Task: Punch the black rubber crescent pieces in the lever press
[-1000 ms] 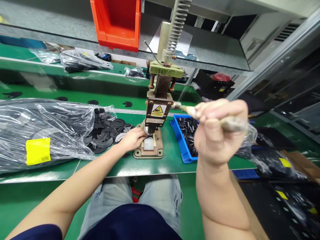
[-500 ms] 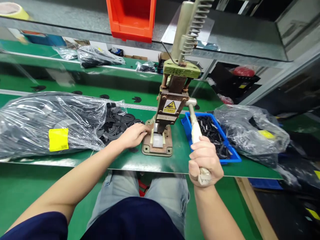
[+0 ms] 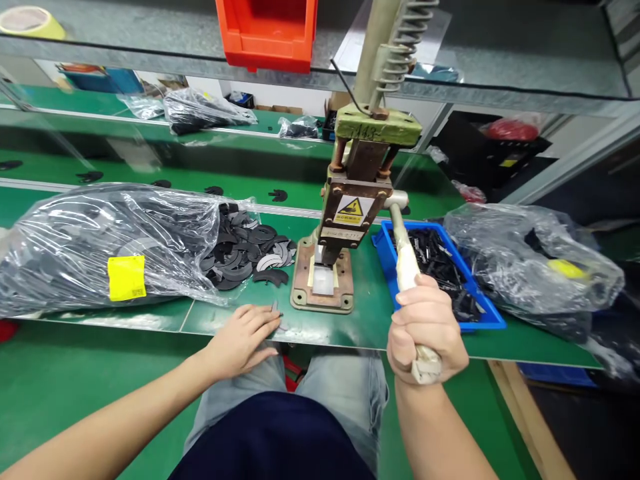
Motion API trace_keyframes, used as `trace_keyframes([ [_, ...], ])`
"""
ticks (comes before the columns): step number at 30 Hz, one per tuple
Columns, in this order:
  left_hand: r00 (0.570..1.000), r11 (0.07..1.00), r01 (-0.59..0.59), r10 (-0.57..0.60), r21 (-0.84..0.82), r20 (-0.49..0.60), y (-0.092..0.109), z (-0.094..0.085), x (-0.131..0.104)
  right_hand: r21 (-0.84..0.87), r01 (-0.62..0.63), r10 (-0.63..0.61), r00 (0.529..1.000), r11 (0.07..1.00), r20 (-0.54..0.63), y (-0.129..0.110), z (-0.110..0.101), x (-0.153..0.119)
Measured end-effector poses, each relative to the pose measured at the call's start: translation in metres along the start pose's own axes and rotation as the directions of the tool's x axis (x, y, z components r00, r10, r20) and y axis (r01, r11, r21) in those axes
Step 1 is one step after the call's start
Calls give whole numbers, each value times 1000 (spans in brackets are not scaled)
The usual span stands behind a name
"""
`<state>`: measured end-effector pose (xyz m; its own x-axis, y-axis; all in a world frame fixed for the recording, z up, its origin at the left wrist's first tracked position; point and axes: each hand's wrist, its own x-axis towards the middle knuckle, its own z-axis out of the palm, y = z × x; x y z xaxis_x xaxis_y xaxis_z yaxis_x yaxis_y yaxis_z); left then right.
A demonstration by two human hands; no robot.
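My right hand [image 3: 429,330] is wrapped round the taped lever handle [image 3: 406,257] of a hand press [image 3: 356,180], to the right of its body. My left hand [image 3: 246,339] lies at the table's front edge, palm down, fingers stretched out and thumb apart. Under its fingertips a small dark flat piece [image 3: 276,308] shows in part; the rest is hidden. The press base [image 3: 300,299] stands on the table with a pale block [image 3: 323,280] under the ram. Left of it, dark curved flat pieces [image 3: 235,257] spill in a pile from a clear plastic bag [image 3: 165,220].
A blue tray [image 3: 493,320] of small black parts stands right of the press, with another plastic bag [image 3: 530,267] beyond. Overhead, a metal shelf [image 3: 150,47] carries an orange bin [image 3: 270,57] and a tape roll [image 3: 30,23]. Several dark pieces lie on a strip behind.
My left hand has moved from the press base back to the table's front edge, over a small dark piece. My right hand stays on the lever. The view has shifted slightly.
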<state>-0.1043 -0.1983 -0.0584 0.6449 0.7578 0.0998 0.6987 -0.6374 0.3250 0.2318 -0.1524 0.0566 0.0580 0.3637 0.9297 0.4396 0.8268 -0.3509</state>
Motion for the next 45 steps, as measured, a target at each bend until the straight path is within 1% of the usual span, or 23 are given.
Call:
trace_keyframes([
  [3,997,990,-69,71,-120,8,3,2,-4,16,3,-3,1000,1000,-1,0,0,-1],
  [5,997,968,-75,66,-240,-48,3,-2,2,29,4,-4,1000,1000,-10,0,0,-1],
  [6,995,951,-48,19,-304,-98,1,-6,9,33,5,-4,1000,999,-17,0,0,-1],
  [7,987,929,2,-61,-370,-148,0,-10,18,38,10,-9,1000,999,-23,0,1,-2],
  [8,967,894,67,-169,-444,-193,-2,-15,31,43,16,-15,1000,999,-27,0,1,-2],
  [9,931,845,144,-292,-515,-219,-5,-21,45,49,23,-22,999,999,-29,1,1,-2],
  [10,895,769,220,-403,-600,-189,-8,-25,62,56,33,-31,999,998,-32,1,2,-1],
  [11,861,672,269,-488,-691,-140,-11,-30,79,63,42,-40,999,997,-34,1,2,-1],
  [12,855,587,296,-514,-753,-65,-15,-34,96,69,48,-46,998,996,-37,1,2,-1],
  [13,864,539,301,-502,-787,-13,-19,-36,113,72,50,-47,998,996,-39,1,2,-1],
  [15,875,496,311,-482,-811,40,-27,-38,143,70,47,-45,998,996,-36,1,2,-1],
  [17,877,468,340,-472,-815,95,-33,-37,167,63,44,-43,999,997,-28,1,2,-1],
  [20,871,424,393,-457,-816,182,-40,-32,190,62,47,-45,998,997,-33,0,2,-1],
  [23,877,385,412,-414,-826,245,-44,-31,200,61,44,-42,998,997,-43,1,2,-2],
  [27,888,360,428,-339,-829,311,-48,-34,205,59,45,-42,998,997,-39,1,2,-2],
  [30,897,357,423,-295,-833,329,-50,-34,204,60,54,-51,998,997,-40,2,2,-3],
  [33,892,373,435,-301,-820,336,-48,-33,204,53,53,-52,998,997,-23,3,0,-3],
  [37,866,389,483,-344,-784,363,-41,-34,207,48,43,-42,999,998,-10,3,-1,-4],
  [39,841,396,525,-380,-753,386,-36,-36,211,54,41,-41,999,998,-1,3,-2,-4],
  [42,791,406,596,-447,-693,418,-32,-39,217,46,38,-38,999,998,-1,3,-2,-5],
  [43,781,408,608,-460,-681,422,-31,-39,218,45,33,-33,999,998,-2,3,-2,-5],
  [45,778,411,613,-464,-674,424,-29,-40,219,45,22,-21,1000,999,-5,3,-2,-4],
])
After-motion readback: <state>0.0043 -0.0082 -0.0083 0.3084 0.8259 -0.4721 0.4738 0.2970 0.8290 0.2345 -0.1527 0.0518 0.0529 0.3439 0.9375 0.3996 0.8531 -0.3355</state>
